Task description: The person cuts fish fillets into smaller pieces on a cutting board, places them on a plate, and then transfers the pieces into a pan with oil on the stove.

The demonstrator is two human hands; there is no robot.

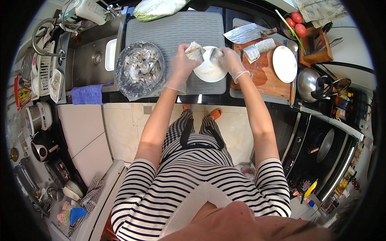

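Both of my hands wear clear plastic gloves. My left hand (184, 64) is closed on a pale, silvery fish piece (195, 51), held over the left edge of a white plate (207, 77) with white powder on it. At the plate's right edge, my right hand (232, 62) pinches a greyer fish piece (217, 56). Left of my hands stands a bowl lined with clear plastic (124, 82), filled with many silvery fish pieces (141, 66). The plate and bowl rest on a grey ridged mat (173, 30).
To the right, a wooden cutting board (263, 76) carries silvery fish sections (259, 49), a cleaver (245, 33) and a white dish (284, 64). A metal pot (309, 84) stands beyond it. A sink (84, 72) lies left, with a blue cloth (87, 94) over its front edge.
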